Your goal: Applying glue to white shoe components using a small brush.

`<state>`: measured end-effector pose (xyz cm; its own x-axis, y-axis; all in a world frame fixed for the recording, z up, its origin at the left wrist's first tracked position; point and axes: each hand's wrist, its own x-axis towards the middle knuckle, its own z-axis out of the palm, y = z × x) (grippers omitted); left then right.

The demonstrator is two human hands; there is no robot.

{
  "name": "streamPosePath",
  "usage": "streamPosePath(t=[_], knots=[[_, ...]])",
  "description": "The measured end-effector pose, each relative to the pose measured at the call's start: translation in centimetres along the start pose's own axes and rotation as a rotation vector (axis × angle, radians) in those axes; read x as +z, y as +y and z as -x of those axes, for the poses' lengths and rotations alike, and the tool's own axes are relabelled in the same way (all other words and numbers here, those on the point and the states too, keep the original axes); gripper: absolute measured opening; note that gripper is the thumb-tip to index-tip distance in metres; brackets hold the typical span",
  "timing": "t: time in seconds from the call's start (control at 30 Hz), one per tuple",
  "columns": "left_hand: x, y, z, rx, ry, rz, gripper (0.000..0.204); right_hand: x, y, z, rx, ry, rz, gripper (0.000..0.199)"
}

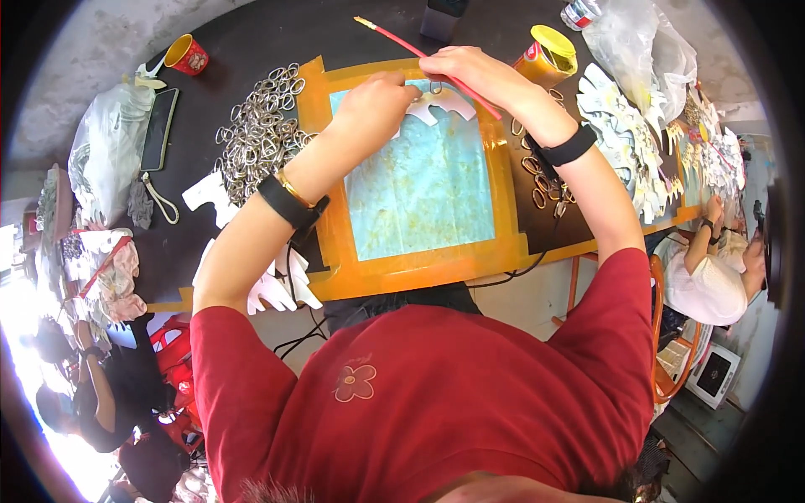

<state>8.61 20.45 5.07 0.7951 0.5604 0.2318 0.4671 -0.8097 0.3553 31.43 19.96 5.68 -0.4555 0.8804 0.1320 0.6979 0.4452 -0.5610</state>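
My right hand (pixel 471 71) is closed around a thin red stick (pixel 392 38) that looks like a brush, its pale tip pointing up and left, away from me. My left hand (pixel 379 105) has its fingers bent down on the left end of a white, scalloped cutout piece (pixel 453 102). A small metal ring (pixel 435 86) shows at the piece's upper edge, between the two hands. Beneath lies a light-blue sheet (pixel 423 193) bordered by orange-brown tape (pixel 335 218). My right fingertips are partly hidden, as is the left end of the cutout.
A pile of metal rings (pixel 260 126) lies left, more rings (pixel 541 180) right. White cutouts (pixel 620 126) are heaped at the right. An open yellow-lidded tub (pixel 545 59), a red cup (pixel 186 55) and a phone (pixel 159 130) stand or lie around. Co-workers sit on both sides.
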Motion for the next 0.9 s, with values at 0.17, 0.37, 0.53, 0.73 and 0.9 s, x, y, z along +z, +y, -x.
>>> streamPosePath(t=[0.17,0.37,0.53,0.73,0.9], knots=[[1.0,-0.6,-0.7,-0.011,0.02,0.0,0.023,-0.4,-0.5,-0.9,-0.009,-0.091,-0.001,0.025],[1.9,-0.7,-1.1,0.014,0.027,-0.004,0.026,-0.6,-1.3,-1.2,-0.123,-0.136,0.076,0.018],[2.0,-0.5,-1.3,0.025,0.026,-0.015,0.028,-0.1,-0.7,-1.3,-0.118,-0.124,0.048,0.017],[2.0,-0.5,-1.3,0.024,0.01,-0.035,0.028,-0.2,-0.8,-1.3,-0.063,-0.141,0.047,0.017],[2.4,-0.5,-1.5,0.015,0.001,-0.075,0.027,0.6,0.3,-1.3,-0.029,-0.12,-0.044,0.018]])
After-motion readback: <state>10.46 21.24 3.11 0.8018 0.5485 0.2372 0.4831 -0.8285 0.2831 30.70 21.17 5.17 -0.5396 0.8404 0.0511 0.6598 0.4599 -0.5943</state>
